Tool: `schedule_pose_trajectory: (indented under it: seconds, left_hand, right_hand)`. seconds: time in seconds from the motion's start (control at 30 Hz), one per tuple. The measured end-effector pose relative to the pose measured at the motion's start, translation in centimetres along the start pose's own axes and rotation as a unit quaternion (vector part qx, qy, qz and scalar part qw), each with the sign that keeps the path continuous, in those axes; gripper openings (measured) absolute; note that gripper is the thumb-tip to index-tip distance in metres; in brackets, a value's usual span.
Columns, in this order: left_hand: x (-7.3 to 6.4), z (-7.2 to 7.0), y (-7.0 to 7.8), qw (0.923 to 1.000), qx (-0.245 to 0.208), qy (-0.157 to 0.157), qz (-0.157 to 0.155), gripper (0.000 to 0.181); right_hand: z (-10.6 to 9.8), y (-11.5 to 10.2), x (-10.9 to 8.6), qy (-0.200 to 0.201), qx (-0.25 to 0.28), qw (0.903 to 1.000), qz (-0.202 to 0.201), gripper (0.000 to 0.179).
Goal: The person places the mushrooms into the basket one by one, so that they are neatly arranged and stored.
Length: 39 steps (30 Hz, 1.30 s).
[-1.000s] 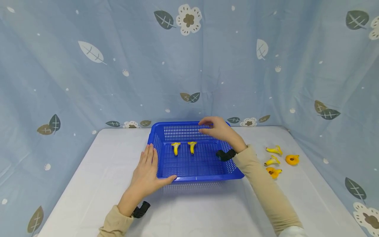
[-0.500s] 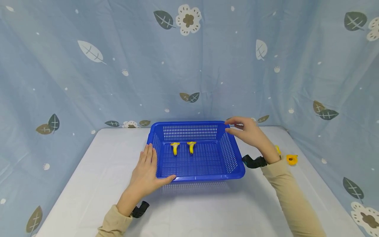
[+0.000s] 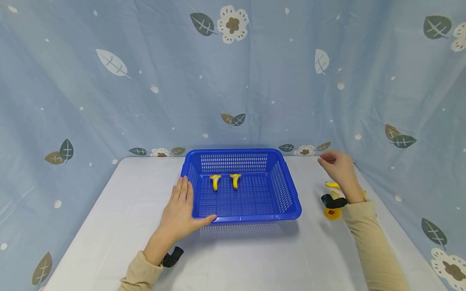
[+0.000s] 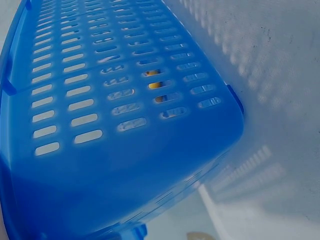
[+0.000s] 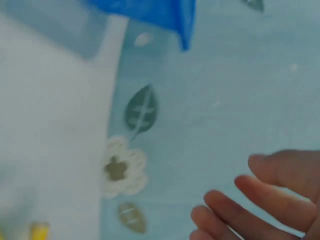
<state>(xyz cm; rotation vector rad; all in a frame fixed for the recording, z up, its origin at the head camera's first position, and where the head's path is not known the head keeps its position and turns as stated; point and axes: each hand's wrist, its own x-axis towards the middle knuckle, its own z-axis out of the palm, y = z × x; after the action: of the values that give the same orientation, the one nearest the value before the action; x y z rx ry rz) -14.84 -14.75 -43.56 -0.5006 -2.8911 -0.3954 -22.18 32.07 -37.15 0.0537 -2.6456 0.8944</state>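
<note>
In the head view, a blue plastic basket (image 3: 240, 219) stands on the white table. Two yellow chanterelle mushrooms (image 3: 215, 183) lie side by side on its floor. My left hand (image 3: 177, 214) rests with straight fingers along the basket's left rim, thumb over the front edge. My right hand (image 3: 340, 169) is in the air to the right of the basket, above a loose group of chanterelles. One orange chanterelle (image 3: 332, 213) shows beneath the wrist; others are partly hidden by the arm. In the right wrist view, the fingers (image 5: 240, 212) are loosely bent with nothing between them.
A blue curtain (image 3: 255, 81) with leaf and flower prints hangs behind and beside the table (image 3: 233, 258). Black wrist-worn devices sit on both wrists, the right one (image 3: 333, 201) just over the mushrooms. Through the basket's slots, the left wrist view shows a yellow patch (image 4: 156, 85).
My right hand has moved from above the basket out to the right, over the loose chanterelles. The left hand, the basket and the two mushrooms inside have stayed put.
</note>
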Motion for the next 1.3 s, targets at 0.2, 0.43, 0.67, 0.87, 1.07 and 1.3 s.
schedule_pose_trajectory:
  seconds: [0.2,0.43,0.67,0.87,1.07,1.3]
  left_hand:
    - [-0.1,0.0,0.0,0.9999,0.006,0.014,0.005,0.129]
    - [-0.1,0.0,0.0,0.9999,0.001,0.014,0.003,0.129]
    - [-0.2,0.0,0.0,0.9999,0.002,0.015,0.002,0.129]
    - [-0.1,-0.1,0.0,1.0,0.002,0.003,-0.004,0.129]
    - [-0.1,-0.2,0.1,1.0,0.0,0.002,-0.006,0.129]
    - [-0.1,-0.1,0.2,1.0,-0.001,0.006,-0.002,0.129]
  right_hand:
    - [0.4,3.9,0.1,0.031,-0.006,0.9971,0.069,0.034]
    - [0.3,6.7,0.4,0.011,-0.013,0.9865,0.163,0.039]
    - [-0.1,8.9,0.9,-0.024,-0.049,0.9755,0.213,0.035]
    - [0.5,10.5,0.8,-0.058,-0.063,0.9666,0.241,0.035]
    - [0.8,10.9,0.4,-0.074,-0.076,0.9643,0.243,0.034]
    - [0.9,11.1,0.1,-0.062,-0.067,0.9598,0.266,0.03]
